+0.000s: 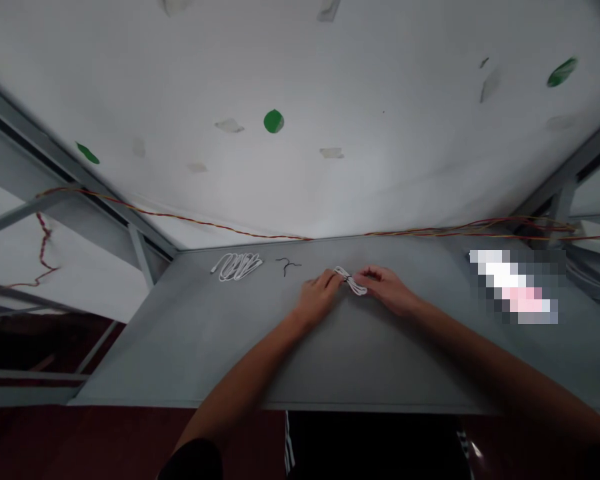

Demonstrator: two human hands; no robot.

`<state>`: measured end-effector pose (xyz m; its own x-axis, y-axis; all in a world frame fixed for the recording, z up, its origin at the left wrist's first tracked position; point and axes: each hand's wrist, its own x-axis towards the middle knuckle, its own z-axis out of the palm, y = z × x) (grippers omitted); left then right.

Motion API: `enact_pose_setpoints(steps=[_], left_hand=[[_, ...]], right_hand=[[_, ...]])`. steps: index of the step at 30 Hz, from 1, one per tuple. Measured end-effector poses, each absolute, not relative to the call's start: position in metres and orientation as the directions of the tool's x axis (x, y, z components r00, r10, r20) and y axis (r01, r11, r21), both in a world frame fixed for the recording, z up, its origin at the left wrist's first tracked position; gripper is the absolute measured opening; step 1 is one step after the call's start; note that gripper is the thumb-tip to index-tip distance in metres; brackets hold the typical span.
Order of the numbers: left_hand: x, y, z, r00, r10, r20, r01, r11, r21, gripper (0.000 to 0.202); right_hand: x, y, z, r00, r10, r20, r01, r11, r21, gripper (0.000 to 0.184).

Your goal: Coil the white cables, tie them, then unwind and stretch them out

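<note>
A white cable [359,289], folded into a small bundle, lies on the grey table between my two hands. Around its middle runs a thin black twist tie [349,279]. The fingers of my left hand [320,293] are closed on the left end of the bundle. On the other side, my right hand [387,287] has its thumb and fingertips pinched together beside the bundle, at the tie; the tie's end is mostly hidden by the fingers. Further left rests another white cable [237,267], loosely coiled. Several loose black twist ties [287,265] are between that coil and my left hand.
The grey table [220,347] ends at a front edge near my body. Behind it rises a white sheet [300,187] with green dots and tape pieces. Twisted red and yellow wires [200,221] run along the back. A blurred-out object [517,287] lies at the right.
</note>
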<state>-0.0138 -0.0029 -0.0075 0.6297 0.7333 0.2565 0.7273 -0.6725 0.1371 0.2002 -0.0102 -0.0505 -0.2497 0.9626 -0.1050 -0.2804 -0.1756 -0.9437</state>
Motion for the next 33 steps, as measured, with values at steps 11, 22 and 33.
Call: enact_pose_setpoints(steps=[11, 22, 33], left_hand=[[-0.015, -0.012, 0.015, 0.748, 0.613, 0.255, 0.592, -0.789, 0.162, 0.034], [0.004, -0.015, -0.006, 0.501, 0.77, 0.396, 0.637, -0.637, 0.433, 0.028], [0.005, -0.017, -0.005, 0.482, 0.764, 0.43, 0.52, -0.644, 0.561, 0.023]], right_hand=[[0.203, -0.011, -0.046, -0.338, 0.939, -0.061, -0.46, -0.221, -0.86, 0.045], [0.195, -0.012, -0.051, -0.066, 0.991, 0.113, -0.268, 0.092, -0.959, 0.038], [0.193, -0.02, -0.048, 0.082, 0.97, 0.231, 0.069, 0.225, -0.972, 0.03]])
